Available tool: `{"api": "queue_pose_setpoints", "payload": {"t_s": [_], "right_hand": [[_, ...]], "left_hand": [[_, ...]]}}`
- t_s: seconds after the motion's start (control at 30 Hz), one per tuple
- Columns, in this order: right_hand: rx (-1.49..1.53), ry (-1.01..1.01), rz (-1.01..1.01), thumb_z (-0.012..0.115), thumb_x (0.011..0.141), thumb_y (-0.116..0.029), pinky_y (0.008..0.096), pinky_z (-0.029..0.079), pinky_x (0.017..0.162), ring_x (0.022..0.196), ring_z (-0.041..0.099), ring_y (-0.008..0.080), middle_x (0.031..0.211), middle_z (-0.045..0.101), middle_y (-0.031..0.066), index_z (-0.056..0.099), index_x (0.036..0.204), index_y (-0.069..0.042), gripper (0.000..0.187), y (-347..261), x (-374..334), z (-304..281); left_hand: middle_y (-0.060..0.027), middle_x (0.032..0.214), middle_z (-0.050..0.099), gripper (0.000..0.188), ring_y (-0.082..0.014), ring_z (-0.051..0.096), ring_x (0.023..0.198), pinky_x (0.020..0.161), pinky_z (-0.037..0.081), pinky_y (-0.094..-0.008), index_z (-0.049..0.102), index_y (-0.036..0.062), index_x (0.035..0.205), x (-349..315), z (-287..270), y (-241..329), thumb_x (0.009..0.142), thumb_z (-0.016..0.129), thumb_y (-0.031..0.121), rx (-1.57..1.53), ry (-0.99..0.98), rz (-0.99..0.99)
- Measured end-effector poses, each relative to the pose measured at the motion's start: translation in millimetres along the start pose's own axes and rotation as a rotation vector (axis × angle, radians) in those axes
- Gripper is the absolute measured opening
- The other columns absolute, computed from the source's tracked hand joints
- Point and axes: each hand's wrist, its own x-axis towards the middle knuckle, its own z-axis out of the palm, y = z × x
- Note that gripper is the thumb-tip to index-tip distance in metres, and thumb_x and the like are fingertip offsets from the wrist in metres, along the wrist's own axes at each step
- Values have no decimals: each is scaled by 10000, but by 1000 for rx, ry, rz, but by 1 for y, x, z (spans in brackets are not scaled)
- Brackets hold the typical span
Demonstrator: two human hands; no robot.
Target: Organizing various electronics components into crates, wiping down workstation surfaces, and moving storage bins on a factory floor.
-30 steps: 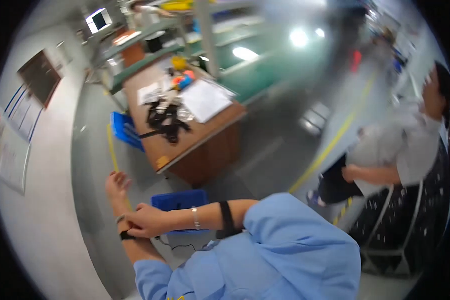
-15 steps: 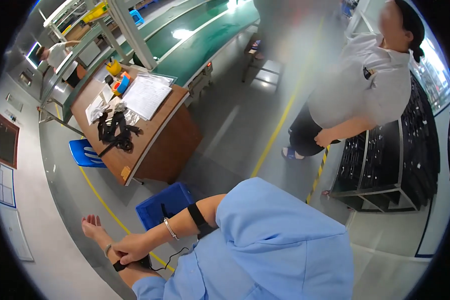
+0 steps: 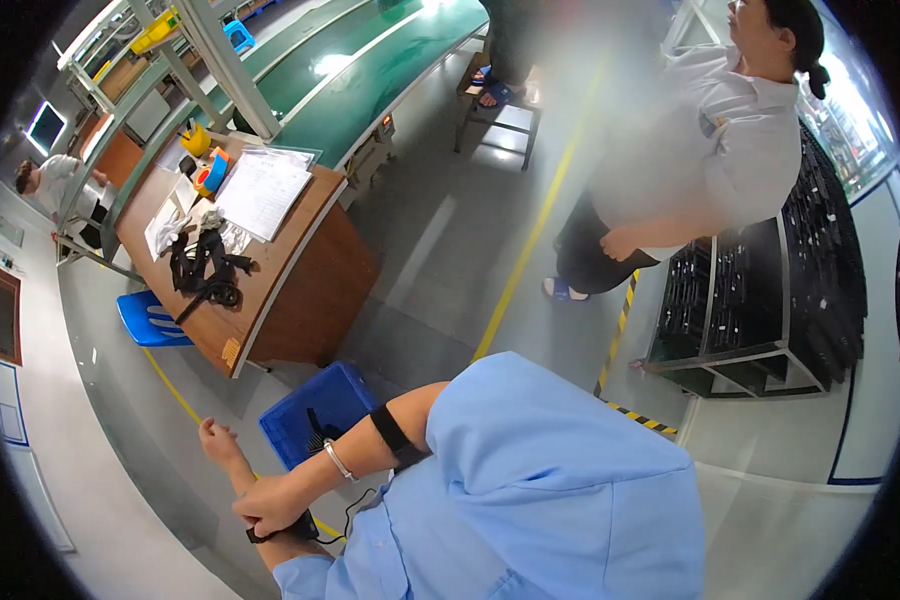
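Note:
My left forearm reaches forward at the lower left, and my left hand (image 3: 219, 442) has its fingers curled in with nothing seen in them. Across that forearm comes my right arm, its right hand (image 3: 270, 503) closed at a black wrist strap (image 3: 260, 537) near the left wrist. The fingers partly hide the strap. A small black device (image 3: 303, 525) sits against the left forearm, with a thin black cable (image 3: 358, 508) running toward my blue shirt. My right forearm carries a silver bracelet (image 3: 339, 461) and a wide black band (image 3: 394, 432).
A blue crate (image 3: 315, 400) with dark items stands on the floor beyond my arms. Behind it, a wooden desk (image 3: 300, 300) holds papers, tape rolls and tangled black straps (image 3: 208, 270). A person (image 3: 710, 160) stands at right beside a rack of black parts (image 3: 750, 300).
My left hand's fingers have gone from extended to curled, and the hand sits farther right. The right hand stays at the strap. The view has shifted; the person at far left leans lower.

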Motion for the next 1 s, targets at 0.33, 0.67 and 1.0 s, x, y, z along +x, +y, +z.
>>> {"api": "queue_pose_setpoints", "payload": {"t_s": [0.33, 0.67, 1.0], "right_hand": [[-103, 184, 476, 474, 822, -206, 385, 470, 821, 959, 601, 290, 972, 644, 138, 639, 983, -67, 269, 135, -139, -53], [271, 481, 1120, 529, 835, -93, 270, 495, 566, 653, 571, 121, 767, 586, 40, 573, 928, -22, 124, 269, -319, -69], [-224, 244, 1067, 527, 822, -177, 367, 484, 751, 802, 620, 261, 861, 633, 154, 581, 995, -23, 238, 306, -228, -16]], "left_hand": [[-69, 737, 574, 195, -135, 562, 561, 471, 461, -254, 527, 41, 1043, -98, -57, -120, 879, 466, 127, -231, -109, -316], [-77, 799, 625, 309, -151, 605, 623, 516, 475, -261, 560, 41, 1099, -238, -104, -185, 825, 454, 137, -238, -69, -882], [-113, 808, 646, 299, -210, 643, 688, 598, 503, -327, 598, 37, 1059, -219, -71, -268, 824, 450, 149, 100, -460, -741]]}}
